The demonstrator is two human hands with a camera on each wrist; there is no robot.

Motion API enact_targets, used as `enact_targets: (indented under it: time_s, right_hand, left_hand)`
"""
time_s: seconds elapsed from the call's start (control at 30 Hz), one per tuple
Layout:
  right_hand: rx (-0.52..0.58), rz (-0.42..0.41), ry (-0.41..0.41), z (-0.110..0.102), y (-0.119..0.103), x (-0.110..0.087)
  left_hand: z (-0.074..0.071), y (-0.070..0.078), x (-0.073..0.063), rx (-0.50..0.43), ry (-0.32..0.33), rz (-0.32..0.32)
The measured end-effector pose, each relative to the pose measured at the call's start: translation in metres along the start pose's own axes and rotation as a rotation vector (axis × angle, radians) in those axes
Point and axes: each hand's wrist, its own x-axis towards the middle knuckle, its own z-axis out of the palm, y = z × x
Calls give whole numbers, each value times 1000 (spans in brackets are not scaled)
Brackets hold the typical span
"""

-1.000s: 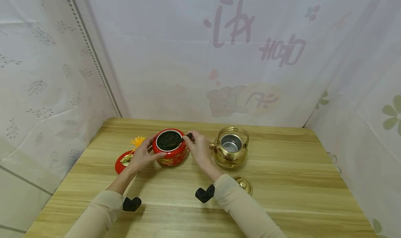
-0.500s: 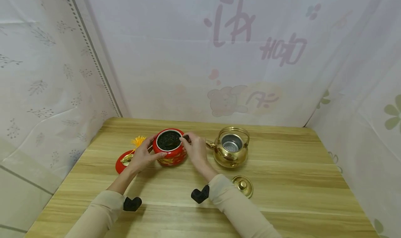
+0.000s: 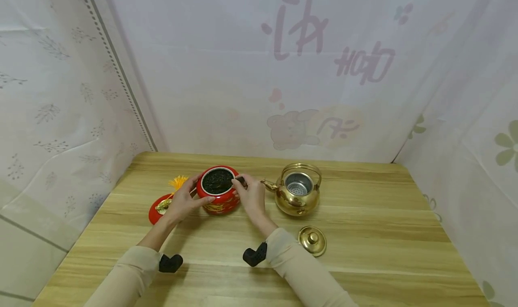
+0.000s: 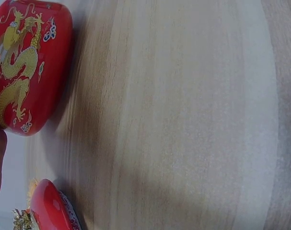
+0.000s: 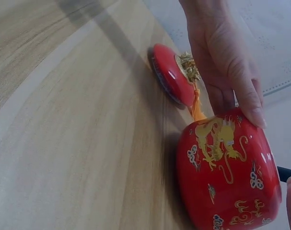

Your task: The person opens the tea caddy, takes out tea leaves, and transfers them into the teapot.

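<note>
Watching through the cameras from afar, I find the person's left hand (image 3: 187, 203) curled round a squat, glossy red jar (image 3: 224, 204) with a gold dragon on its side, thumb near the white rim and fingers on the outer wall. I take that hold as a brace, so the jar does not slide or turn. The right hand (image 3: 252, 195), at the jar's opposite side, pinches a slim black handle (image 5: 288, 174) just above the rim; its far end is lost to me against the dark, leaf-like contents (image 3: 216, 179). Gripping it so close to the mouth probably gives better control.

Just left of the left hand lies a domed red lid (image 3: 155, 213) with a gold ornament and an orange tassel (image 3: 178, 182), likely put there to leave the opening free. To the right of the right hand I see a polished gold-coloured metal teapot (image 3: 297, 204), its handle raised, its spout aimed at that hand, and a perforated silver strainer (image 3: 298, 188) showing in its mouth. Its round gold-coloured lid (image 3: 313, 240) rests beside the right forearm, within easy reach, I judge.

Everything stands on a pale, wood-grained table (image 3: 376, 226). Beyond the hands, whitish printed cloths (image 3: 202, 73) hang behind and at both sides, with faint pink lettering and plant motifs.
</note>
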Motion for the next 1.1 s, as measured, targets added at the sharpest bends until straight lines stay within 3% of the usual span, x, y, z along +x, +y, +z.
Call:
enact_targets:
  time_s: [0.27, 0.47, 0.63, 0.73, 1.1]
  right_hand:
    - [62, 31, 9, 3, 1, -2]
    - [214, 132, 5, 6, 4, -3]
    - [307, 183, 3, -2, -16, -6]
    - [335, 200, 3, -6, -26, -8]
    - [395, 272, 38, -1, -24, -9]
  left_hand:
    - [0, -1, 0, 3, 1, 6]
    - [0, -2, 1, -1, -10, 0]
    - [-1, -1, 1, 7, -13, -13]
    - [-1, -2, 1, 7, -11, -13]
    - [-1, -2, 2, 19, -9, -8]
